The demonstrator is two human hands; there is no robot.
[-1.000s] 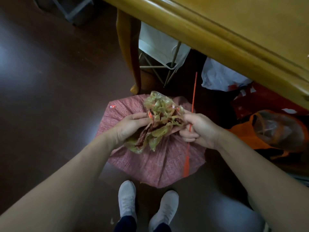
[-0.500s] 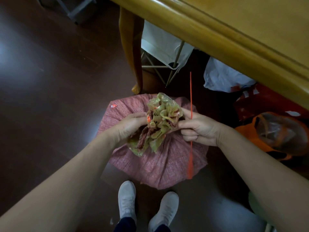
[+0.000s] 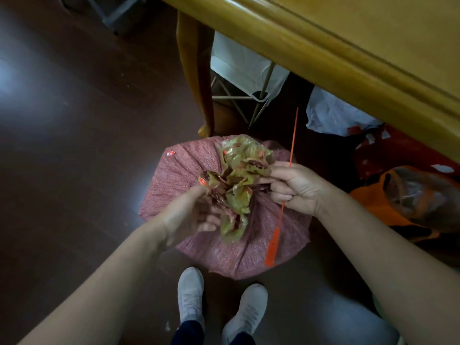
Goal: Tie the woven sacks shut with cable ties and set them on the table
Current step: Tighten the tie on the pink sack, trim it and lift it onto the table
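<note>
The pink woven sack (image 3: 231,247) stands on open floor (image 3: 74,145) beside the rounded edge of the worktop (image 3: 323,53). The left hand (image 3: 191,212) grips its crinkled mouth (image 3: 239,180); the right hand (image 3: 296,188) grips the thin orange cable tie (image 3: 273,242).

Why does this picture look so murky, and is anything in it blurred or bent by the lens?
Head view: dim room, with pale glare on the dark floor at left; the table edge is brightest. The left hand gripping the woven sack looks motion-blurred; the right hand and its orange cable tie are sharper. The wide lens stretches the forearms toward the lower corners.
</note>
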